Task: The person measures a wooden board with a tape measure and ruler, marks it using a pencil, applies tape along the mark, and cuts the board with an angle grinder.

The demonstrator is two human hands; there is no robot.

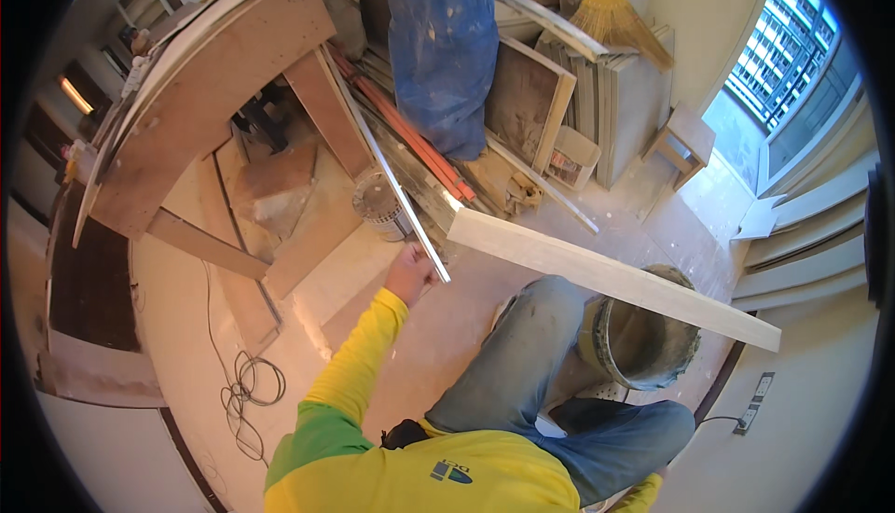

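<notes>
My left hand [410, 275] is closed around the lower end of a long, thin white strip [390, 182]. The strip slants up and away to the left, toward the curved wooden frame. A pale wooden board [597, 266] lies slantwise in front of my knee, its right part passing over the mouth of a round, stained bucket [648, 345]. At the lower right, beside my bent leg, only a yellow sleeve [641, 494] and a sliver of my right hand [663, 472] show; its fingers are hidden.
A curved wooden frame [214, 65] stands at the far left, with a coiled cable [250, 387] on the floor nearer me. Beyond my left hand are a smaller bucket [378, 205], orange pipes [410, 131] and a blue wrapped bundle [443, 47]. A wooden stool [685, 140] stands far right.
</notes>
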